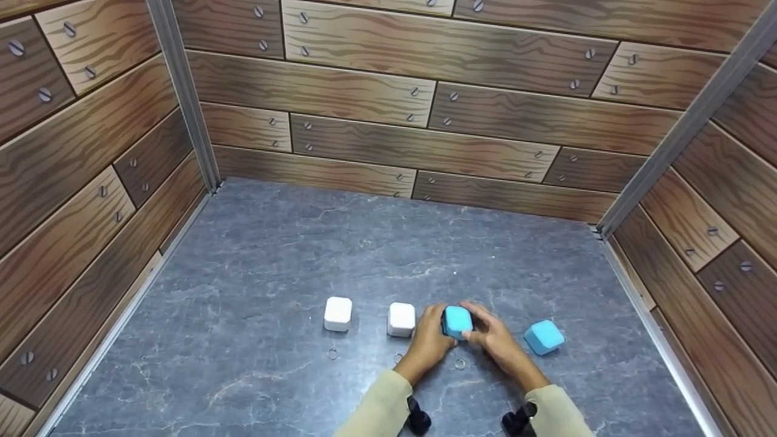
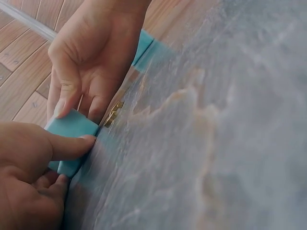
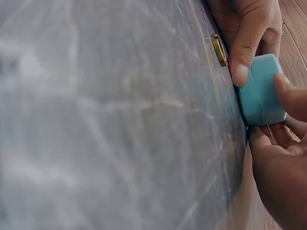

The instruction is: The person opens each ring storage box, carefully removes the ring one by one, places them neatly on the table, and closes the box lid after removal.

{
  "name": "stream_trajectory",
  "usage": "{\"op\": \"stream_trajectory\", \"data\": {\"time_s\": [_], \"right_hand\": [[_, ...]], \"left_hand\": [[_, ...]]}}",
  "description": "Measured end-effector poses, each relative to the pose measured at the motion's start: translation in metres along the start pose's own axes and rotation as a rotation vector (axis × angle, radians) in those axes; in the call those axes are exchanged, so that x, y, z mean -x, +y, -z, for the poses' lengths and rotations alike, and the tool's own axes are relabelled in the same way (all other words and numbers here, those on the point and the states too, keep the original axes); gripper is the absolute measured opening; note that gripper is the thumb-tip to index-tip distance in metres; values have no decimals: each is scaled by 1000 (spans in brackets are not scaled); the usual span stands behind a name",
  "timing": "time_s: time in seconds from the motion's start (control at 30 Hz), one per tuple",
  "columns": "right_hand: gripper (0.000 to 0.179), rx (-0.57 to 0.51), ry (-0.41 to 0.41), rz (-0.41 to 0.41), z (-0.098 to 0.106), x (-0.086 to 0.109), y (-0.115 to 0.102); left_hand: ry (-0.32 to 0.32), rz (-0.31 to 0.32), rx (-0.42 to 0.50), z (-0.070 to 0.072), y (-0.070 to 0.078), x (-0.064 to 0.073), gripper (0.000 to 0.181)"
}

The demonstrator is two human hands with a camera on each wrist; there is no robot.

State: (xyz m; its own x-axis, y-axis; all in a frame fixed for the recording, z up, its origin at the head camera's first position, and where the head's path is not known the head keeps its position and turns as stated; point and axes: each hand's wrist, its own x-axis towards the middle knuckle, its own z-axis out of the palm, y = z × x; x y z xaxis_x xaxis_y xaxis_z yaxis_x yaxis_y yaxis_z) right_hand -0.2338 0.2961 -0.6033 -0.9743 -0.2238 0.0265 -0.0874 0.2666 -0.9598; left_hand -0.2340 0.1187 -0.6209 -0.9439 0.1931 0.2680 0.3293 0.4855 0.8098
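Both hands hold a turquoise ring box low at the tabletop, one from each side. My left hand grips its left side, with the thumb on the part below the seam. The right hand grips the right side, its thumb at the upper part. The box's lid is closed, the seam showing in the right wrist view. In front of the box lies a gold ring on the table.
To the left stand two white ring boxes, one at the far left and one beside my left hand. Rings lie before them, at left and by my left wrist. Another turquoise box sits to the right. Wood-patterned walls enclose the table.
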Motion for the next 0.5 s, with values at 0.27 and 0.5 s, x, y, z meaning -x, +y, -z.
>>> {"op": "stream_trajectory", "data": {"time_s": [0.27, 0.5], "right_hand": [[69, 2, -34, -45, 1, 0, -5], [68, 19, -84, -48, 6, 2, -14]], "left_hand": [[-33, -9, -2, 1, 7, 1, 72], [-62, 48, -9, 4, 24, -1, 81]]}}
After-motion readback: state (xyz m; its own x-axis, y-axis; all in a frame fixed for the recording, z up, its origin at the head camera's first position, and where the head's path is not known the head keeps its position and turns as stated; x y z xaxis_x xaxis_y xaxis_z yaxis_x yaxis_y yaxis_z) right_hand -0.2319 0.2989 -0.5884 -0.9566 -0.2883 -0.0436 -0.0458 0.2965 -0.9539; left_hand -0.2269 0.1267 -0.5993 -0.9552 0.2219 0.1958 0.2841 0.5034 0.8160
